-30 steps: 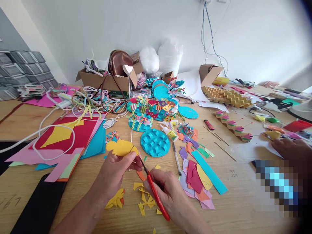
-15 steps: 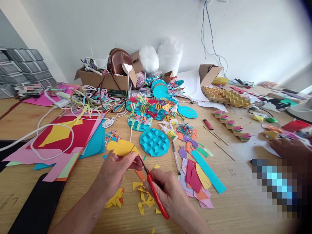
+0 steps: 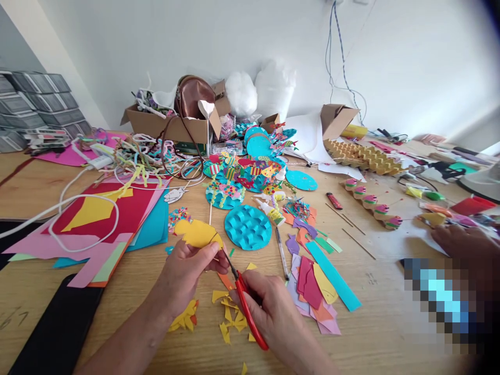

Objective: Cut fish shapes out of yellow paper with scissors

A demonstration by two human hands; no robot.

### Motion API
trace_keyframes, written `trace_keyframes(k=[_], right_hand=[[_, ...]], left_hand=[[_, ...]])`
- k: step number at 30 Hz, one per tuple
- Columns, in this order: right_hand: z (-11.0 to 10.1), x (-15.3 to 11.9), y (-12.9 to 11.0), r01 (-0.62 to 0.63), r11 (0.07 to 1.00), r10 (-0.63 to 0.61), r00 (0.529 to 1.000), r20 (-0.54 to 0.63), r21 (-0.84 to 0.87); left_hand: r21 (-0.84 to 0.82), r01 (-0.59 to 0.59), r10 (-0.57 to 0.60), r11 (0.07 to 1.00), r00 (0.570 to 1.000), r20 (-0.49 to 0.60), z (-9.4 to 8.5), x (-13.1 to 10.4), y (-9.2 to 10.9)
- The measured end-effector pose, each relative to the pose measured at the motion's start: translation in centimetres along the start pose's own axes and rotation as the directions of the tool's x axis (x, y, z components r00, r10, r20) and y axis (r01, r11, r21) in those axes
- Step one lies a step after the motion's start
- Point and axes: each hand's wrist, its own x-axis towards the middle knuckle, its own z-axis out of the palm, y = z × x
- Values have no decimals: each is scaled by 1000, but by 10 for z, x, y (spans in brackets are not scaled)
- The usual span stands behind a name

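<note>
So I'm standing here looking over the table (image 3: 371,323), and closest to the person, yellow scraps (image 3: 234,319) are lying just left of the right hand (image 3: 273,307). That hand is gripping red-handled scissors (image 3: 252,324), closed around the handles, which are angling down to the right while the blades are pointing up and left. Can't tell how wide the blades are opening, tbh.

A bit further out, the left hand (image 3: 182,271) is pinching a yellow paper shape (image 3: 197,233), thumb on top, close to its right end. The shape is lying lengthwise left to right, dipping a little toward the right, so the blades are coming at that end on a slant, from below and to the right. The right end is sitting nearer the scissors, and the wavy left end is sticking out past the left fingers. The tips are meeting the edge or hovering right beside it, can't say which.

Beyond that, a blue disc (image 3: 248,228) is lying just right of the shape, with a glue bottle (image 3: 274,214) leaning in beside it.
</note>
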Motion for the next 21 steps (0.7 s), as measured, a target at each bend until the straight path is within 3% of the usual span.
trace_keyframes(k=[6, 15, 21], right_hand=[[-3, 0, -1, -37, 999, 35, 995, 95, 19], [-19, 3, 0, -154, 979, 104, 940, 324, 134], [-32, 4, -2, -130, 986, 77, 912, 404, 104]], left_hand=[[29, 11, -11, 1000, 1000, -11, -1, 4, 5], [64, 142, -152, 988, 968, 198, -19, 5, 9], [125, 194, -223, 973, 931, 290, -25, 8, 10]])
